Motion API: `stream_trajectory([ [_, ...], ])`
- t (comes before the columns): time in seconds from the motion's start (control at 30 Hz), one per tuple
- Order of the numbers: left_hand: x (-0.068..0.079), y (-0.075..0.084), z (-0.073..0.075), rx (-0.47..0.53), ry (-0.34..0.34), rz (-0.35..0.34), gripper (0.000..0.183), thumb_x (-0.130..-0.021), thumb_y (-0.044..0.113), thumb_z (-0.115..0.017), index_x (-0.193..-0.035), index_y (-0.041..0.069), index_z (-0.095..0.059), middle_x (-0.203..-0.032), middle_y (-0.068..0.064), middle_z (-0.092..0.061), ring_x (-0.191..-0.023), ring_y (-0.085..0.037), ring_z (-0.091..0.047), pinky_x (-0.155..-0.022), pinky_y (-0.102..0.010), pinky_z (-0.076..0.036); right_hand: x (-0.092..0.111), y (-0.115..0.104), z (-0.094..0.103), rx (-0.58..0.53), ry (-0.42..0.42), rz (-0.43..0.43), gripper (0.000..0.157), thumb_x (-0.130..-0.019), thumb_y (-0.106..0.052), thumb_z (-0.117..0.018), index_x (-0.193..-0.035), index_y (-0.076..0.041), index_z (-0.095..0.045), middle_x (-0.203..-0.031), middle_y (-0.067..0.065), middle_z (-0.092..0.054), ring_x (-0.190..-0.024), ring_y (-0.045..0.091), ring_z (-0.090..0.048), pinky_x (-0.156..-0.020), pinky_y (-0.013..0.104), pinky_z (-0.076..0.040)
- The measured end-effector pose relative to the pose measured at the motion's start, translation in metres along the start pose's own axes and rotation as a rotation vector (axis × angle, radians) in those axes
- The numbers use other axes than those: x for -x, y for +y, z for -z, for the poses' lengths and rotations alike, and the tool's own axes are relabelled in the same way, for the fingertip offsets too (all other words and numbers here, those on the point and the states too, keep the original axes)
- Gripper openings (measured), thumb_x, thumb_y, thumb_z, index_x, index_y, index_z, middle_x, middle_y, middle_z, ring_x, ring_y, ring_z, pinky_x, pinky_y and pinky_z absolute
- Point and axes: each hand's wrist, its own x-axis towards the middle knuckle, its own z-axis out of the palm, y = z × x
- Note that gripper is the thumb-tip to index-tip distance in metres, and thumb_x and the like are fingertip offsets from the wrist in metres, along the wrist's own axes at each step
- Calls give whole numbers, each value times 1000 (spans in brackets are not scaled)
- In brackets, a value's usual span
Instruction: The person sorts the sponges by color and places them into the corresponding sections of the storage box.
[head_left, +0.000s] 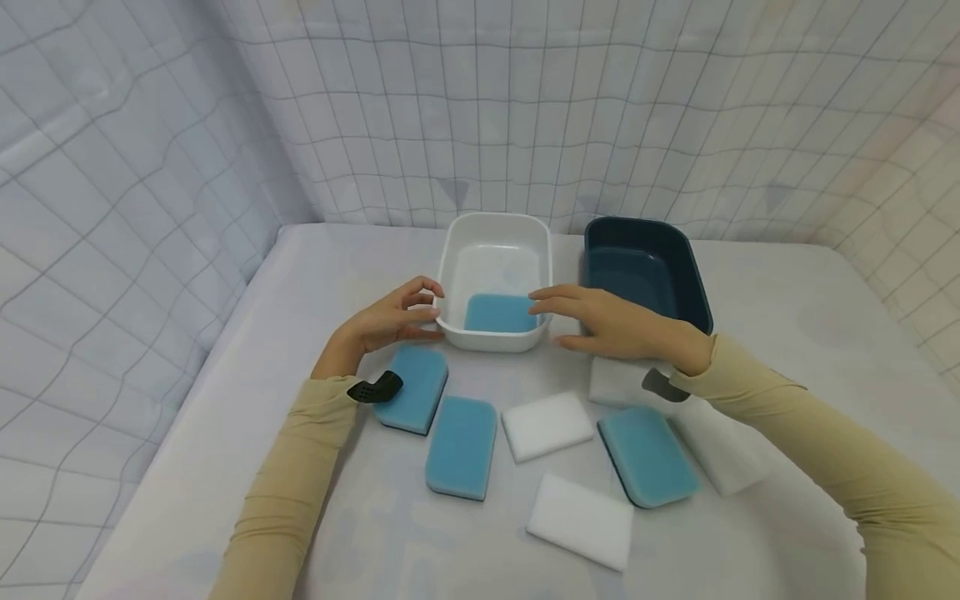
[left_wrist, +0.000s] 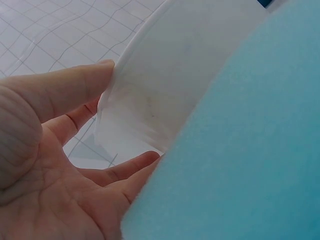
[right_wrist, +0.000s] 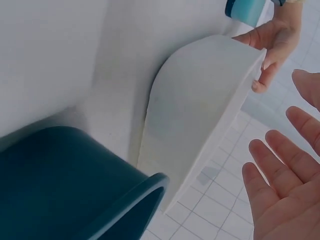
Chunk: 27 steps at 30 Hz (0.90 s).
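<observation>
Steadying the white rectangular plastic tub (head_left: 491, 342), probably: head view, centre, left hand (head_left: 386, 319) loosely curved, touching its left rim. Rectangular blue foam sponge (head_left: 501, 313) lies flat across tub's near end, top smooth, far corners rounded. Left-wrist view: contact at rim, no firm grip evident; tub wall faintly marked. Right-wrist view: right hand (right_wrist: 295, 197) at lower right, fingers spread, empty, likely clear of rim.
</observation>
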Motion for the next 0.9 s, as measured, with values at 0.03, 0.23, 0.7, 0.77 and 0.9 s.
stream_trajectory([
  [0.03, 0, -1, 1, -4, -4, -7, 24, -95, 18, -54, -115, 21, -41, -125, -10, -36, -107, -23, -56, -92, -38, -52, 4, -1, 0, 8, 0, -3, 48, -91, -22, -61, -136, -10, -47, -145, 12, -42, -130, 29, -46, -101, 45, -44],
  [0.23, 3, -2, 1, 11, 5, 3, 30, -95, 19, -55, -119, 16, -38, -125, -10, -35, -107, -22, -56, -94, -39, -51, 27, -5, -1, 32, 20, 2, 46, -90, -20, -62, -134, -11, -48, -143, 11, -45, -128, 28, -48, -98, 43, -46],
  [0.7, 6, 0, 0, -8, 29, 22, 23, -96, 14, -51, -115, 21, -39, -125, -8, -35, -108, -20, -56, -95, -41, -50, 73, -11, -8, 77, 3, -94, 48, -90, -29, -62, -135, -17, -48, -145, 3, -43, -131, 25, -45, -101, 44, -44],
  [0.77, 5, 0, -1, -6, 32, 22, 23, -97, 13, -51, -115, 20, -39, -124, -8, -35, -108, -20, -56, -95, -40, -50, 81, -12, -10, 73, 3, -109, 49, -91, -29, -61, -136, -18, -47, -146, 2, -43, -132, 24, -44, -101, 44, -44],
  [0.9, 1, 0, -5, -3, 24, 19, 27, -96, 12, -51, -119, 14, -37, -125, -10, -36, -108, -19, -56, -95, -41, -50, 101, -14, -17, 81, 9, -128, 49, -90, -31, -62, -136, -22, -46, -144, 0, -44, -130, 22, -46, -99, 43, -46],
])
